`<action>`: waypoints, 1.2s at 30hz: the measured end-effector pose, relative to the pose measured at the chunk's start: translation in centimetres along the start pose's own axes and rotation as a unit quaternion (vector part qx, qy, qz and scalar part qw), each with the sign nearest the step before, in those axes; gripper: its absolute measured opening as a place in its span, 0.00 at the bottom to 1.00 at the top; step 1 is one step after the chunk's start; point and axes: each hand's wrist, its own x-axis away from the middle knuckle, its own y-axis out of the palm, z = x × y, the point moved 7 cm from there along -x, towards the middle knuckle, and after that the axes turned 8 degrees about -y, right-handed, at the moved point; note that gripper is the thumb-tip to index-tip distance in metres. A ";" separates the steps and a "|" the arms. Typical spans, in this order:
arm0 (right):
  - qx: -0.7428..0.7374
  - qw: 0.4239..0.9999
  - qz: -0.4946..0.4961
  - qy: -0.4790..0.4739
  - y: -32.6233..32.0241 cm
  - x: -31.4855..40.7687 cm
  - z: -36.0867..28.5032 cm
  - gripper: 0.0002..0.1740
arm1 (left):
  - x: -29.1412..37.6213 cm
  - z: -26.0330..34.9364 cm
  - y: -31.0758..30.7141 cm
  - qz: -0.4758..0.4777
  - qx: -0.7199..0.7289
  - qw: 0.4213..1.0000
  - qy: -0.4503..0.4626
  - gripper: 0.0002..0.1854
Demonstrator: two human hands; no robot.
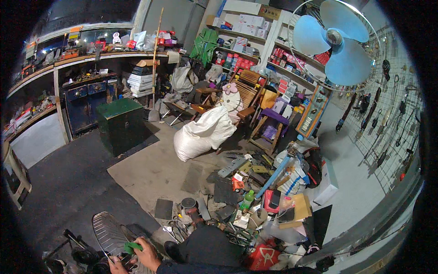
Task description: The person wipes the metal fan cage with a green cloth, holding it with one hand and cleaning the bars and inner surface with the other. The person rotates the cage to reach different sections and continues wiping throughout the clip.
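My right hand (147, 255), at the lower left of the view, pinches a green cloth or scouring pad (132, 247) against a round wire fan guard (108, 231). My left hand (117, 266) grips the rim of that guard; part of this hand is cut off by the bottom edge. Thin metal wires fan out across the guard, which is tilted up on its side. Below and left of it lies dark equipment (82, 255), too dim to identify. My dark-clothed knee (208, 246) is just right of my hands.
Hand tools (178, 230), a green bottle (247, 200) and boxes crowd the floor to the right. A fan with blue blades (349, 65) stands upper right. Ahead are a white woven sack (202, 133), a wooden folding chair (251, 82) and a dark green chest (119, 126).
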 end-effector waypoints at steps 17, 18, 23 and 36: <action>0.104 0.982 -0.006 -0.157 0.3 -0.5 -4.5 0.13 | 4.1 6.1 2.9 0.008 -0.097 0.992 0.080 0.16; 0.006 1.000 0.008 0.004 -0.1 -0.3 -2.2 0.11 | 4.2 6.9 3.1 0.036 -0.154 0.982 0.103 0.16; 0.116 0.980 -0.040 -0.157 0.5 0.4 -4.6 0.11 | 5.9 8.2 3.6 0.063 -0.204 0.973 0.092 0.17; 0.016 0.999 -0.016 -0.039 0.2 -0.8 -2.7 0.04 | 5.8 7.7 4.6 0.018 -0.081 0.997 0.002 0.16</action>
